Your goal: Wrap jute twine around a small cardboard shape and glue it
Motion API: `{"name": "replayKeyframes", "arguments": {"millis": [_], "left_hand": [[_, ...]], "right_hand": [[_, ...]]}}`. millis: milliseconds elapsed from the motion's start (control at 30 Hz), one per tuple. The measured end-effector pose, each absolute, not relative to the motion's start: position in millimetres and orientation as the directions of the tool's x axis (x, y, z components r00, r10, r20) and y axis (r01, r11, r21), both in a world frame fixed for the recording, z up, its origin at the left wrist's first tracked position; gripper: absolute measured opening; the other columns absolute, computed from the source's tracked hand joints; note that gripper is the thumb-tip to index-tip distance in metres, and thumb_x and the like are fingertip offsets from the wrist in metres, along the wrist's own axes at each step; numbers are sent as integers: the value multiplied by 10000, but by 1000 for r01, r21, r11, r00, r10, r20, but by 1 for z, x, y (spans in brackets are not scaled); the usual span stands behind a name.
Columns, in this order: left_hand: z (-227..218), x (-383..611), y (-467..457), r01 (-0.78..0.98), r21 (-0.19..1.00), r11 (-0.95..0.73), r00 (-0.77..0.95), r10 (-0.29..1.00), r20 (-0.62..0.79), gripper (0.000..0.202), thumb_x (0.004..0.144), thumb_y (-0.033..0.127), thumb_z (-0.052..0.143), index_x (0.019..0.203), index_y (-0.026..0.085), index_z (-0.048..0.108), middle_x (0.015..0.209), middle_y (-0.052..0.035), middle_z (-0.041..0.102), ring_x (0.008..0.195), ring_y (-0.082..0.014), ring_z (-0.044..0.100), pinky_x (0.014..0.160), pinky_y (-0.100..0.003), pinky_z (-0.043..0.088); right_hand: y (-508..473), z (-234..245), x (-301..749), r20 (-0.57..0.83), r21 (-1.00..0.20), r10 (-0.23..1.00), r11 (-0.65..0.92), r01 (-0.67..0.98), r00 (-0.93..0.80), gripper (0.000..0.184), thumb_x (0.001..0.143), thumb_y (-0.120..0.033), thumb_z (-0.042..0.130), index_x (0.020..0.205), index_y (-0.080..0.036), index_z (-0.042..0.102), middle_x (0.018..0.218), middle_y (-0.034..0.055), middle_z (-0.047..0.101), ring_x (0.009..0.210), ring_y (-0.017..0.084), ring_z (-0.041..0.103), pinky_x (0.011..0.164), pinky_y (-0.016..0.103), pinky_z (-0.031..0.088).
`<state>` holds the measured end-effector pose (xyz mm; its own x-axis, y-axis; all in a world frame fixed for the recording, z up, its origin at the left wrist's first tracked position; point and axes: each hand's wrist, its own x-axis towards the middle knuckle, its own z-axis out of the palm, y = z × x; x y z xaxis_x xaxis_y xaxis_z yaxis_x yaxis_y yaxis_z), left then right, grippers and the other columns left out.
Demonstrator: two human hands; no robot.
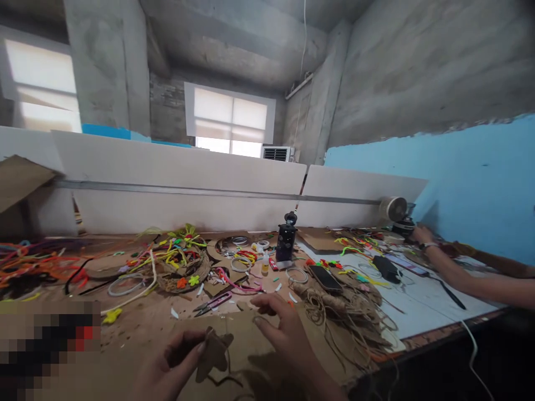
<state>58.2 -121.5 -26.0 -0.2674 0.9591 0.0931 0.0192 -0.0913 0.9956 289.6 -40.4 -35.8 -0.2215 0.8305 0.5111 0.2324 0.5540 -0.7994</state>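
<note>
My left hand (167, 365) pinches a brown star-shaped cardboard piece (214, 352) low in the view, above a flat cardboard sheet (242, 328). My right hand (284, 331) hovers just right of the star with its fingers curled and pinched; whether it holds a strand of twine is unclear. A heap of jute twine (334, 312) lies right of that hand. Pink-handled scissors (215, 302) rest just beyond the sheet.
Coloured pipe cleaners (175, 253), wire rings and a woven basket (188, 273) litter the table. A black device (286, 239), a small glue bottle (264, 263) and a phone (326, 277) stand further back. Another person's arm (463, 273) reaches toward a small fan (395, 210) at right.
</note>
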Motion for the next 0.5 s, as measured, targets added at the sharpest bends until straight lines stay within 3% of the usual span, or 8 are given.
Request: {"name": "replayKeyframes", "arguments": {"millis": [167,300,400,500], "left_hand": [[-16,48,-92,71,988,-139,-163,975,148,331,642,522,850,726,207,792,709,-49,763,695,-240,670,636,-285,519],[-9,39,-64,79,984,-159,-93,982,166,319,677,505,827,712,191,782,622,-37,720,568,-188,595,545,-254,447],[-8,32,-43,97,985,-143,-25,989,146,330,698,514,812,705,185,781,596,-37,712,543,-178,577,541,-251,436],[-14,26,-21,98,990,-97,13,995,96,330,699,515,809,731,188,786,636,-44,743,563,-185,597,572,-259,453]], "right_hand": [[21,-40,319,434,-844,892,452,289,-128,262,788,-260,686,1028,-185,759,1014,66,743,846,222,660,774,338,530],[87,-55,327,342,-880,939,330,341,-25,246,824,-220,751,1053,-147,703,1008,55,714,843,203,665,774,350,563],[132,-65,323,259,-894,966,232,382,19,203,965,-289,705,1103,-144,673,1065,49,701,901,192,688,811,372,590],[164,-72,316,209,-888,976,164,430,59,248,1000,-325,672,1177,-151,660,1155,68,689,963,208,695,830,394,605]]}}
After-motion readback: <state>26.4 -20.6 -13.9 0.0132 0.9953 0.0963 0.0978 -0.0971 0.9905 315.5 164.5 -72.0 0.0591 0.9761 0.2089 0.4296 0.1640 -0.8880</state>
